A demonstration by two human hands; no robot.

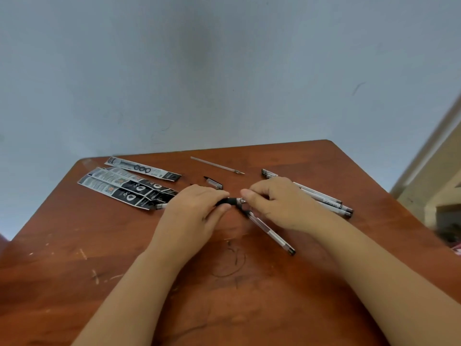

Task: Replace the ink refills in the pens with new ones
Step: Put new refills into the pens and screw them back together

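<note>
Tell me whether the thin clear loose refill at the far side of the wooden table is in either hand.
No: the thin clear refill lies alone on the brown wooden table, beyond both hands.

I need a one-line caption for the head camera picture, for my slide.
Both hands, left hand and right hand, grip a pen over a wooden table, refill packets lying left.
</note>
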